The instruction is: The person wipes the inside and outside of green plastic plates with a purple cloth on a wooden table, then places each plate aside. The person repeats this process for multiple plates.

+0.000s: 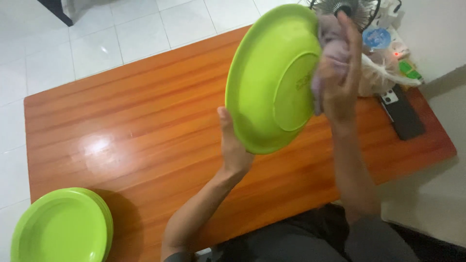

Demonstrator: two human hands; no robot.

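Note:
A lime green plastic plate is held up on edge above the wooden table, its underside turned toward me. My left hand grips its lower rim from the left. My right hand presses a crumpled pale purple cloth against the plate's right rim and underside.
A stack of matching green plates sits at the table's near left corner. At the far right lie a black remote, a white plastic bag, a small fan and small packets. White floor tiles surround the table.

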